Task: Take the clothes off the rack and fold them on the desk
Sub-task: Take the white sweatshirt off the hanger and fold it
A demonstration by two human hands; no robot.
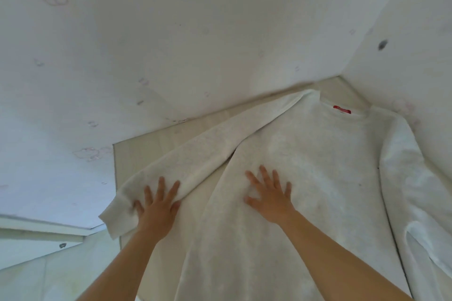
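**Sweatshirt spread on the desk, both palms flat, no fold made yet**

The white sweatshirt (305, 154) lies spread across the pale desk (151, 144) in the lower right half of the frame. Its collar and red label (342, 109) point toward the corner of the walls. The left hand (157, 205) presses flat with fingers spread on the near sleeve (195, 154), close to the cuff (115, 220). The right hand (270, 197) lies flat with fingers spread on the body of the garment. Neither hand pinches or grips any cloth.

The cuff at lower left overhangs the desk edge, so if the left palm lifts or slides outward, that sleeve could drag off the side. The far sleeve (415, 178), at the right of the frame, looks bunched where the desk meets the wall (428, 32). A fold made before it is straightened would likely trap creases. A ridge of cloth runs between the two hands, and pushing the palms toward each other would deepen it rather than smooth it.

The hem is cut off by the bottom of the frame, and the lower end of the far sleeve runs out at the right edge. The rack is not in view, so I cannot tell whether more clothes wait there. White cloth against the white wall makes the outline of the far sleeve hard to follow.
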